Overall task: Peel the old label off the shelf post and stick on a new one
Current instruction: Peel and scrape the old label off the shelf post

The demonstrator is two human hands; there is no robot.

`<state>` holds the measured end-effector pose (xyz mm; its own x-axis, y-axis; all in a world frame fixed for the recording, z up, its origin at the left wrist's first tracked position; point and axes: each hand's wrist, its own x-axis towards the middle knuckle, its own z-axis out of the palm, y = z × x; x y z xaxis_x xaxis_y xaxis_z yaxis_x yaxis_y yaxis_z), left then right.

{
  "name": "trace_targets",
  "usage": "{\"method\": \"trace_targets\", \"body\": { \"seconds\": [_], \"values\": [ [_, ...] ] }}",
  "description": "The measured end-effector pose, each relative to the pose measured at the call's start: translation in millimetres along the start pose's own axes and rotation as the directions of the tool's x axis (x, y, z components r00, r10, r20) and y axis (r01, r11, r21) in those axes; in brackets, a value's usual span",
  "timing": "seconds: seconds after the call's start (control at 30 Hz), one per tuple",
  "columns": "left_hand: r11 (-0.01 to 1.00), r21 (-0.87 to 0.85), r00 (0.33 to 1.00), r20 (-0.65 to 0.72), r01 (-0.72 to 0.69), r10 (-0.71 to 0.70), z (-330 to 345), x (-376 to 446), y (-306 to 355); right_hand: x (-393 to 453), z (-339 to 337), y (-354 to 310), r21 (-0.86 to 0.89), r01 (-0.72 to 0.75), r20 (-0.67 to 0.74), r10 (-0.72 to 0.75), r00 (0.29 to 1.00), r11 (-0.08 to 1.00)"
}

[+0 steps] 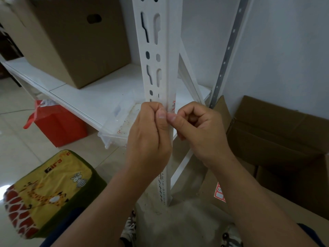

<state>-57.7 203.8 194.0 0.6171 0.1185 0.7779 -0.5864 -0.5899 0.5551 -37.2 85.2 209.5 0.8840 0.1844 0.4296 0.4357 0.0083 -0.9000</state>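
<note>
The white slotted shelf post (161, 50) stands upright in the middle of the view. A small white label with red print (173, 105) sticks on its right face, just above my thumbs. My left hand (148, 134) and my right hand (198, 130) are both curled in front of the post. Their thumb tips meet at the post's corner, pinching the label's lower edge. Most of the label is hidden behind my fingers. A sheet of red-bordered labels (219, 193) lies on a cardboard box at the lower right.
A large cardboard box (71, 43) sits on the white shelf (99, 97), with a clear plastic tray (122, 125) at its edge. On the floor are a red bag (58, 125), a giraffe-print stool (46, 191), and open cardboard boxes (277, 139) to the right.
</note>
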Motion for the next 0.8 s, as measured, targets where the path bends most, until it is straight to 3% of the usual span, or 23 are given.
{"method": "trace_targets", "body": {
  "seconds": [0.17, 0.33, 0.47, 0.6, 0.8],
  "values": [
    [0.990, 0.132, 0.997, 0.057, -0.051, 0.044, -4.4, 2.2, -9.2, 2.5, -3.6, 3.4, -0.116, 0.073, 0.004, -0.073, 0.997, 0.991],
    [0.980, 0.190, 0.998, -0.011, 0.064, -0.063, -15.4, 13.4, -18.5, 4.8, -11.3, 11.4, -0.288, 0.094, -0.074, -0.120, 0.990, 0.953],
    [0.955, 0.120, 0.962, -0.082, 0.270, -0.262, -22.2, 19.1, -30.2, 5.2, -10.3, 10.8, -0.096, -0.044, -0.083, 0.036, 0.996, 0.994],
    [0.886, 0.115, 0.893, -0.017, 0.449, -0.450, -22.8, 23.3, -44.7, 5.2, -4.8, 8.5, 0.125, -0.155, -0.020, 0.159, 0.987, 0.980],
    [0.809, 0.244, 0.815, 0.107, 0.534, -0.570, -10.2, 30.0, -69.9, 9.8, 2.4, 4.2, 0.337, -0.219, 0.007, 0.230, 0.973, 0.916]
  ]
}}
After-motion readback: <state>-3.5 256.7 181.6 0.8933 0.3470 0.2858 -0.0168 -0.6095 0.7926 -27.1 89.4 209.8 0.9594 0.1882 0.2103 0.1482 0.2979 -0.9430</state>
